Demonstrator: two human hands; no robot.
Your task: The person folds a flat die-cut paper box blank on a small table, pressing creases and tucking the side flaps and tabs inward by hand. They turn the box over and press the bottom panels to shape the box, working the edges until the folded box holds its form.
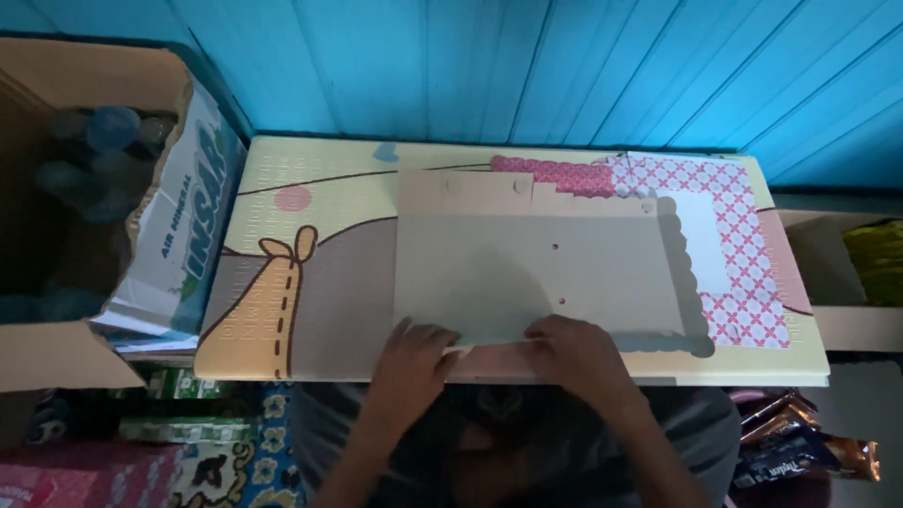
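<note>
Your left hand (414,362) and right hand (576,356) rest side by side on the near edge of a large beige card sheet (536,273), fingers curled flat and pinching its lower border; how much each thumb has tucked under, you cannot tell. The sheet lies flat at the centre of a patterned foam mat (310,282), its scalloped right edge toward 3 o'clock overlapping a pink-and-white lattice paper (743,254). Bare mat stretches toward 9 o'clock up to an open cardboard box (179,198) of bottles, which stands just off the mat's left edge. At 12 o'clock the blue plank wall (564,66) meets the mat's far edge. Snack packets (800,447) lie at 4 o'clock, below the mat.
</note>
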